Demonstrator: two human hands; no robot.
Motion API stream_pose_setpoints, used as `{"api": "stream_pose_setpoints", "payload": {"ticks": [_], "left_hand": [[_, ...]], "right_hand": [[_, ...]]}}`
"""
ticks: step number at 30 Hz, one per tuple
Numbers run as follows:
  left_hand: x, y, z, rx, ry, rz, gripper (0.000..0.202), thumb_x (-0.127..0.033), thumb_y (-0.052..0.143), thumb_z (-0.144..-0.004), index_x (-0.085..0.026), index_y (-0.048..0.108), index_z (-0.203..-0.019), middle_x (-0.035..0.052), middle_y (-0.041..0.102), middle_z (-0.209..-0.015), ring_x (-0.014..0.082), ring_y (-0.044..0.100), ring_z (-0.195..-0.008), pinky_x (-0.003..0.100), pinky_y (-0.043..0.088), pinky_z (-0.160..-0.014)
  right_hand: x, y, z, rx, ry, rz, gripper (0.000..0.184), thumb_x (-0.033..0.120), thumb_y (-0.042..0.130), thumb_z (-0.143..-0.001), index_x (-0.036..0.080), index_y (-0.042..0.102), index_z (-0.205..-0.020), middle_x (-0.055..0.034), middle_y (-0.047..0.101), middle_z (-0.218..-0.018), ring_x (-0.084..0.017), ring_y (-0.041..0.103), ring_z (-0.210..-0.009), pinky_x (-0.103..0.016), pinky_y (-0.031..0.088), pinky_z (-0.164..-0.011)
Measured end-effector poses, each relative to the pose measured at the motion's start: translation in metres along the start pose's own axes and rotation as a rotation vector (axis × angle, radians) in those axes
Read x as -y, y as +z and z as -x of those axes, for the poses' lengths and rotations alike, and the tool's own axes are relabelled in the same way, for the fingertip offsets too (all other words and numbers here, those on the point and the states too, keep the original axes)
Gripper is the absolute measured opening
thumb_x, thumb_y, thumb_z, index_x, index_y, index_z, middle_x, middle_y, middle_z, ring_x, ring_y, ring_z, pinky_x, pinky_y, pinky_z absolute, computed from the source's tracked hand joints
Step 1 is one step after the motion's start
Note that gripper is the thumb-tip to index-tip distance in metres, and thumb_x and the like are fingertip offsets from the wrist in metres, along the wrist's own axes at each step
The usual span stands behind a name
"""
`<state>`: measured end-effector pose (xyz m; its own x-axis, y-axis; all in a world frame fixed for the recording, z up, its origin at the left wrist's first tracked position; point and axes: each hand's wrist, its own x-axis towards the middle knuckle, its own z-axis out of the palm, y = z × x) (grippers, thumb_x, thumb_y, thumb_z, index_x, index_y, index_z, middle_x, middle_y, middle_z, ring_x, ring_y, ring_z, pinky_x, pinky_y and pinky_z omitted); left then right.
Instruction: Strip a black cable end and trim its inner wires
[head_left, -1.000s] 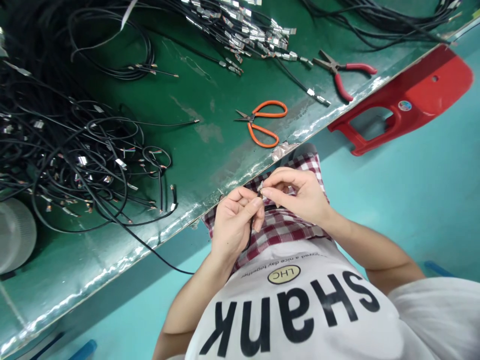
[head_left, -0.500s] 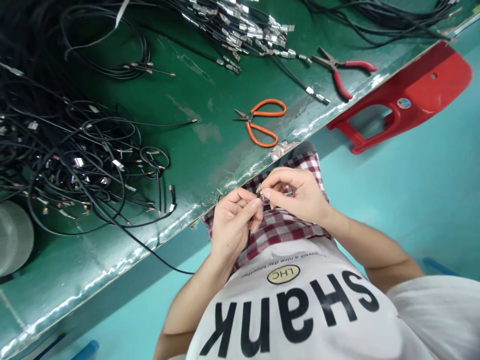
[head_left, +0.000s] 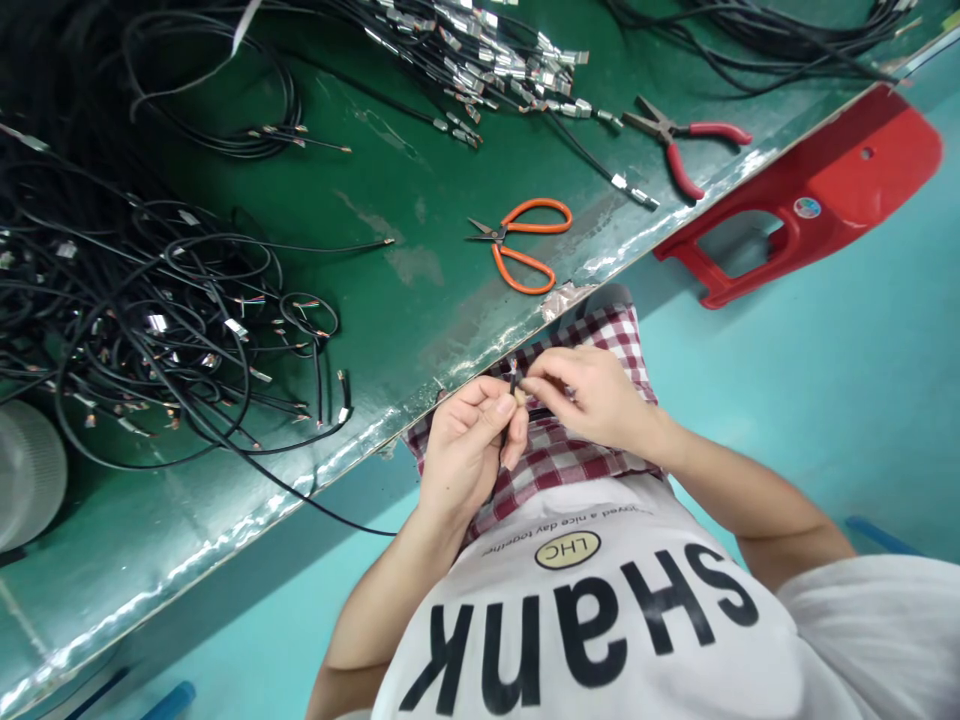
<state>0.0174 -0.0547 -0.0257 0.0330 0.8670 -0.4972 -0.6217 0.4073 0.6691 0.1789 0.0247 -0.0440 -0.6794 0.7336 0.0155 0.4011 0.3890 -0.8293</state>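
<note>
My left hand (head_left: 469, 445) and my right hand (head_left: 592, 395) meet over my lap, just below the green table's edge (head_left: 480, 345). The left hand's fingers pinch the end of a thin black cable (head_left: 330, 508), which trails down and left to the table. My right hand's fingertips pinch the small tip at that cable end (head_left: 514, 383); what is in them is too small to name. Both hands are closed.
A tangle of black cables with metal ends (head_left: 150, 320) covers the table's left. Orange scissors (head_left: 525, 240) and red-handled pliers (head_left: 686, 140) lie near the edge. More metal connectors (head_left: 495, 70) lie at the top. A red plastic stool (head_left: 810, 200) stands at right.
My right hand has dropped slightly and its fingers have curled lower over the cable tip. The cable's slack below the table has shifted a little rightward.
</note>
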Motion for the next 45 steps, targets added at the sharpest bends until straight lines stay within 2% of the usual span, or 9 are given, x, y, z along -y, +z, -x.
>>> {"api": "stream_pose_setpoints", "payload": {"ticks": [3,6,11,14,19,23,32,38,45], "left_hand": [[-0.001,0.001,0.000,-0.022,0.012,-0.008,0.018,-0.027,0.070,-0.087,-0.017,0.056,-0.082,-0.0028,0.058,-0.061,0.0061,0.047,-0.040,0.018,0.033,-0.040],[0.000,0.002,-0.001,-0.044,0.020,-0.014,0.019,-0.026,0.072,-0.085,-0.017,0.056,-0.080,-0.0030,0.058,-0.060,0.0056,0.046,-0.041,0.017,0.033,-0.041],[0.002,0.007,-0.001,-0.077,0.045,-0.015,0.018,-0.024,0.075,-0.082,-0.016,0.059,-0.081,-0.0029,0.059,-0.058,0.0052,0.045,-0.042,0.016,0.033,-0.040],[0.003,0.009,0.000,-0.089,0.045,-0.032,0.021,-0.026,0.077,-0.081,-0.015,0.059,-0.080,-0.0023,0.060,-0.058,0.0047,0.045,-0.042,0.015,0.034,-0.040],[0.004,0.011,0.000,-0.117,0.044,-0.046,0.024,-0.024,0.080,-0.078,-0.015,0.058,-0.078,-0.0018,0.060,-0.058,0.0036,0.043,-0.044,0.013,0.031,-0.040],[0.005,0.011,0.001,-0.152,0.060,-0.030,0.025,-0.024,0.081,-0.077,-0.015,0.058,-0.078,-0.0011,0.061,-0.059,0.0030,0.044,-0.046,0.012,0.029,-0.042],[0.007,0.013,0.003,-0.147,0.045,-0.041,0.022,-0.022,0.081,-0.076,-0.015,0.061,-0.083,-0.0003,0.062,-0.065,0.0052,0.049,-0.054,0.014,0.033,-0.047],[0.008,0.013,0.002,-0.098,0.035,-0.048,0.019,-0.022,0.077,-0.080,-0.016,0.060,-0.085,-0.0006,0.060,-0.066,0.0062,0.049,-0.056,0.015,0.032,-0.047],[0.002,0.013,-0.001,-0.003,0.029,-0.077,0.020,-0.033,0.068,-0.089,-0.016,0.061,-0.095,0.0015,0.062,-0.073,0.0051,0.045,-0.048,0.018,0.035,-0.045]], "right_hand": [[-0.008,0.000,0.006,0.041,-0.038,0.174,0.016,0.012,0.050,-0.091,0.019,0.064,-0.095,-0.0045,0.069,-0.093,-0.016,0.059,-0.077,-0.032,0.040,-0.070],[-0.010,-0.004,0.011,-0.011,-0.072,0.109,0.023,0.005,0.049,-0.084,0.021,0.067,-0.087,-0.0050,0.069,-0.105,-0.018,0.062,-0.085,-0.034,0.044,-0.075],[0.000,-0.015,0.007,-0.043,-0.002,-0.256,0.014,0.022,0.060,-0.091,0.021,0.069,-0.101,-0.0057,0.071,-0.102,-0.019,0.066,-0.090,-0.034,0.051,-0.079],[0.011,-0.014,0.000,-0.103,0.087,-0.483,0.024,0.031,0.069,-0.088,0.020,0.068,-0.110,-0.0054,0.068,-0.101,-0.016,0.065,-0.085,-0.028,0.051,-0.070],[0.020,0.003,-0.006,-0.208,0.198,-0.758,0.015,0.032,0.073,-0.085,0.018,0.071,-0.090,-0.0030,0.064,-0.089,-0.013,0.061,-0.081,-0.026,0.052,-0.069],[0.019,0.012,-0.003,-0.137,0.305,-0.928,0.018,0.033,0.077,-0.081,0.017,0.070,-0.086,-0.0022,0.065,-0.087,-0.013,0.062,-0.078,-0.027,0.053,-0.068],[0.007,-0.001,0.003,-0.100,0.290,-0.863,0.026,0.033,0.078,-0.081,0.020,0.074,-0.103,-0.0017,0.067,-0.089,-0.010,0.057,-0.070,-0.024,0.050,-0.064],[0.007,-0.003,-0.004,-0.175,0.232,-0.918,0.013,0.031,0.075,-0.085,0.019,0.072,-0.088,-0.0014,0.066,-0.087,-0.011,0.061,-0.079,-0.024,0.053,-0.073],[0.009,-0.002,-0.005,-0.095,0.198,-0.844,0.018,0.036,0.071,-0.088,0.018,0.071,-0.085,-0.0012,0.057,-0.087,-0.011,0.060,-0.072,-0.027,0.054,-0.068]]}}
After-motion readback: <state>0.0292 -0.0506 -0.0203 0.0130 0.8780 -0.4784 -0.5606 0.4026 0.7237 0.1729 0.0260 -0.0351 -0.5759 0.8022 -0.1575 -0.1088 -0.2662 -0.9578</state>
